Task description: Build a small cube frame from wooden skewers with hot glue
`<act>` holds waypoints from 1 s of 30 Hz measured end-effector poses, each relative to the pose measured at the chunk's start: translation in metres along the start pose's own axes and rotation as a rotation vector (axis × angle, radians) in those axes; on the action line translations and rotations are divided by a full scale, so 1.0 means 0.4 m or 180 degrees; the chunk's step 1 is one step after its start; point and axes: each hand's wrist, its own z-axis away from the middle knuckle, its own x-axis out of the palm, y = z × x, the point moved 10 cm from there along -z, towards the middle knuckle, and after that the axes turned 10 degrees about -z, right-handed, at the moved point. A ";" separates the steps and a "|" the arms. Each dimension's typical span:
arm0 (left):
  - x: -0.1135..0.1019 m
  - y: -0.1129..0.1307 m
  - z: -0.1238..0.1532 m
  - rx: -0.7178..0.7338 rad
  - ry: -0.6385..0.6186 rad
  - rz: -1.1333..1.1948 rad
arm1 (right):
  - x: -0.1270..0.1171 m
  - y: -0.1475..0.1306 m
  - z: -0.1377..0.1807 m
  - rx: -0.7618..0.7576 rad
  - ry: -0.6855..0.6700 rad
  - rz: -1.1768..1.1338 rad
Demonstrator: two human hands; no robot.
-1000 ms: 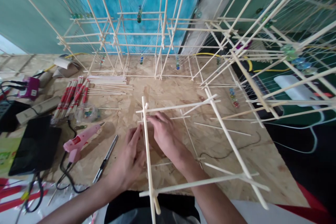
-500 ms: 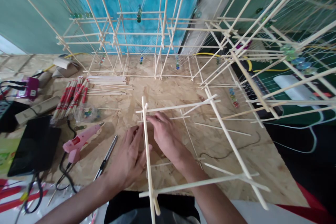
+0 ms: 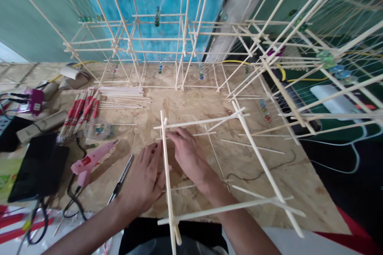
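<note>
A box-shaped frame of thin wooden sticks (image 3: pixel 215 211) stands on the board in front of me. My right hand (image 3: pixel 190 159) reaches inside it, fingers bent and pinched at the far left corner, by a short upright stick. From outside the left side, my left hand (image 3: pixel 146 177) lies low with its fingers together against the same corner. Its thumb passes behind the upper left stick (image 3: pixel 166 167). The exact spot where the fingertips meet the wood is partly hidden. Left of my left hand lie a box cutter (image 3: pixel 121 179) and a pink glue gun (image 3: pixel 91 161).
Larger stick structures with strings and glass marbles (image 3: pixel 327 59) rise behind and to the right. Bundled sticks in red wrappers (image 3: pixel 80 109), loose sticks (image 3: pixel 122 103), a bag of marbles (image 3: pixel 98 128) and a black tablet-like device (image 3: pixel 38 167) lie left. A loose stick (image 3: pixel 253 146) lies right.
Both hands stay at the same corner of the frame, almost unmoved. The whole view has shifted very slightly.
</note>
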 end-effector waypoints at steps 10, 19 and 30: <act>-0.017 0.023 -0.009 0.0055 0.0048 0.0064 | 0.002 0.001 0.002 0.0061 -0.0079 0.0016; -0.003 0.010 0.000 0.0023 -0.0010 -0.0158 | 0.004 0.004 -0.001 0.0064 -0.0035 -0.0036; -0.008 0.025 -0.009 0.0181 0.0007 -0.0292 | 0.006 0.004 -0.002 0.0055 -0.0057 -0.0031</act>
